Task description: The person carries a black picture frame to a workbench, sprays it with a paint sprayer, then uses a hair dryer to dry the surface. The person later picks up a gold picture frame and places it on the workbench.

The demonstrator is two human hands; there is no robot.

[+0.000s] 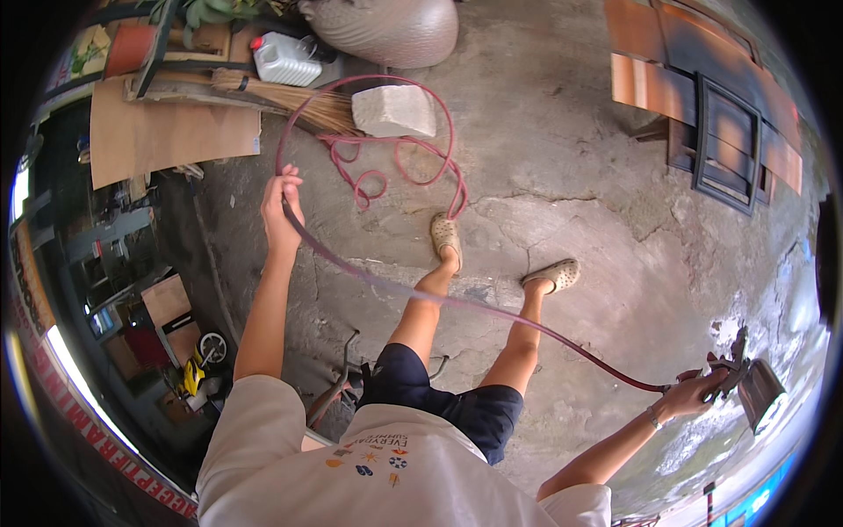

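A reddish air hose (pixel 518 318) stretches across in front of me from my left hand to my right. My left hand (pixel 283 209) is raised at the left, its fingers closed around the hose. Out at the lower right, my right hand (pixel 691 395) grips a dark spray gun (pixel 727 373), where the hose end meets the handle. A shiny metal cup (pixel 762 395) is attached to the gun. Beyond my left hand the hose arcs up and over, then lies in loose loops on the concrete floor near my feet.
A pale concrete block (pixel 393 111) rests by the loops, beside a straw broom (pixel 303 101). Behind stand a white jug (pixel 285 59) and a large ridged silvery vessel (pixel 386 31). Dark-stained wooden panels (pixel 641 83) and a black frame (pixel 727 145) lie at the far right. A plywood sheet (pixel 171 132) is at left.
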